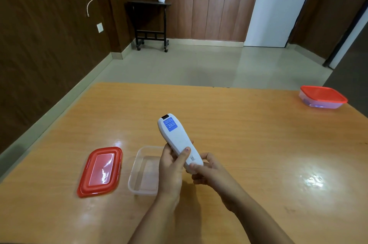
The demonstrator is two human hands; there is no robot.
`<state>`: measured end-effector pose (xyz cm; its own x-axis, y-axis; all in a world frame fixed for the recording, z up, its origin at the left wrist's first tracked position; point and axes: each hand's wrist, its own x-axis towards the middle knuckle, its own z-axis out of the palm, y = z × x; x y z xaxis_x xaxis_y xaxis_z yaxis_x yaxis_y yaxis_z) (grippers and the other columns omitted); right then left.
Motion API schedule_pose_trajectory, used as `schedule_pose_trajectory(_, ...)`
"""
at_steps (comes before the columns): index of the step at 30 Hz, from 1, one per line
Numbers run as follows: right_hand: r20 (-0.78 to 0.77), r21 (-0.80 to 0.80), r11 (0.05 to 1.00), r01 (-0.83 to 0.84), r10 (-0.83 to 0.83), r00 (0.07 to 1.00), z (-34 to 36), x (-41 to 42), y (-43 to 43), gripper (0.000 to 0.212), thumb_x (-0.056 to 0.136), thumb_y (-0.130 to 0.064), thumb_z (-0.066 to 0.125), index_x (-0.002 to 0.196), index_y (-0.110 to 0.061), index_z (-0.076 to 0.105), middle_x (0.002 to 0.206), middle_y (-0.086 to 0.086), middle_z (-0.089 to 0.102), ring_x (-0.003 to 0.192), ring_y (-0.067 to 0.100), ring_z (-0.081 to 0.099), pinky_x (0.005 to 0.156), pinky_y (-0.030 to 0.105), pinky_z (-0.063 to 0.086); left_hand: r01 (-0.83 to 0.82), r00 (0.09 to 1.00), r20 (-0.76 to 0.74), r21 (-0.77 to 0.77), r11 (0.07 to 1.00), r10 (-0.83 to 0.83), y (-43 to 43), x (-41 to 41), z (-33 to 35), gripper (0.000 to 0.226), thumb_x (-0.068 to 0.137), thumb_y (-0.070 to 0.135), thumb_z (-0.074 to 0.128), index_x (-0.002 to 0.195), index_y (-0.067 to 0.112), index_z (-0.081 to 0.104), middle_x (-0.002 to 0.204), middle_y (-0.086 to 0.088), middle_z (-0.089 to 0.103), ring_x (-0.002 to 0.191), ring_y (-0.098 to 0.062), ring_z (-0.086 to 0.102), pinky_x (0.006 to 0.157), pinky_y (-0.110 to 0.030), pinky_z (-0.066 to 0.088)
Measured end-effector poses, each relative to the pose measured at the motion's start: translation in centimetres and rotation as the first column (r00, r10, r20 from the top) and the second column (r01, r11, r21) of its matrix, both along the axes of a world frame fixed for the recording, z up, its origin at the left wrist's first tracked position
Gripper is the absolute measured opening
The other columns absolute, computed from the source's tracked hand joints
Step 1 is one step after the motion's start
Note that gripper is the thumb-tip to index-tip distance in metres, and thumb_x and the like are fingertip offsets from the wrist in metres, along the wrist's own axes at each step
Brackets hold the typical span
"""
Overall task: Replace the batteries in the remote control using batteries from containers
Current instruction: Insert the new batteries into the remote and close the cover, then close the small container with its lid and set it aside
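The remote (177, 140) is held back-up above the desk (249, 144), gripped by the left hand (171, 166) and pinched by the right hand (209, 170), so it could be dropped if its back cover is pushed too hard.

A blue sticker (170, 124) on the back of the white remote control (177, 140), centre frame, carries white print too small to read.
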<state>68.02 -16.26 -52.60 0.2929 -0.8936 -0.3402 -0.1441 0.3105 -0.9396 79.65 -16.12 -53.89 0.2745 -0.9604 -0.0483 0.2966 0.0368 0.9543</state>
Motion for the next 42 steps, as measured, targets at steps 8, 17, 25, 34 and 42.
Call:
schedule_pose_trajectory(8, 0.254, 0.143, 0.982, -0.124, 0.084, 0.963, 1.7, -0.5, 0.5, 0.027, 0.095, -0.031, 0.048, 0.108, -0.009, 0.059, 0.078, 0.007, 0.055, 0.064, 0.015, 0.05, 0.071, 0.033, 0.05, 0.044, 0.973, -0.227, 0.037, 0.998, -0.035, -0.3, 0.9, 0.1, 0.041, 0.091, 0.024, 0.057, 0.127, 0.036, 0.042, 0.11, -0.011, 0.068, 0.104, -0.029, 0.065, 0.088, -0.043, 0.052)
schedule_pose_trajectory(17, -0.286, -0.27, 0.956, -0.113, 0.032, 0.958, 0.4, 0.2, 1.6, 0.044, 0.08, -0.045, 0.069, 0.114, -0.033, 0.044, 0.084, -0.008, 0.067, 0.063, 0.002, 0.059, 0.058, 0.021, 0.046, -0.147, 0.98, 0.13, -0.053, 0.988, 0.153, -0.1, 1.0, 0.1, 0.06, 0.076, 0.018, 0.076, 0.117, 0.028, 0.034, 0.106, -0.009, 0.06, 0.076, -0.014, 0.069, 0.059, -0.021, 0.053)
schedule_pose_trajectory(25, -0.485, -0.647, 0.744, -0.167, -0.233, 0.843, -0.2, 0.6, 0.9, 0.048, 0.082, -0.037, 0.058, 0.125, -0.035, 0.04, 0.101, -0.021, 0.048, 0.084, 0.001, 0.057, 0.064, 0.024, 0.052, -0.091, 0.924, 0.364, -0.095, 0.991, 0.119, 0.4, 2.1, 0.7, 0.046, 0.083, 0.027, 0.07, 0.115, 0.037, 0.038, 0.099, 0.002, 0.066, 0.074, -0.015, 0.07, 0.06, -0.031, 0.058)
schedule_pose_trajectory(34, -0.668, -0.539, 0.828, -0.155, -0.308, 0.677, -2.6, -0.4, -1.4, 0.044, 0.084, -0.041, 0.053, 0.122, -0.018, 0.048, 0.105, -0.003, 0.041, 0.102, 0.016, 0.038, 0.083, 0.03, 0.041, -0.473, 0.593, 0.642, -0.21, 0.855, 0.486, 1.2, 9.2, 0.1, 0.035, 0.089, 0.019, 0.059, 0.122, 0.024, 0.048, 0.109, 0.006, 0.064, 0.098, -0.016, 0.061, 0.072, -0.028, 0.045)
schedule_pose_trajectory(42, -0.82, -0.414, 0.887, -0.205, -0.266, 0.506, -4.4, -0.4, -1.8, 0.047, 0.091, -0.045, 0.044, 0.126, -0.013, 0.045, 0.115, 0.004, 0.043, 0.108, 0.021, 0.04, 0.09, 0.032, 0.039, -0.548, 0.276, 0.956, 0.238, 0.801, -0.096, 3.1, 16.4, -3.0, 0.09, 0.073, 0.062, 0.064, 0.145, 0.024, 0.025, 0.156, -0.011, 0.023, 0.144, -0.031, 0.017, 0.112, -0.05, 0.019)
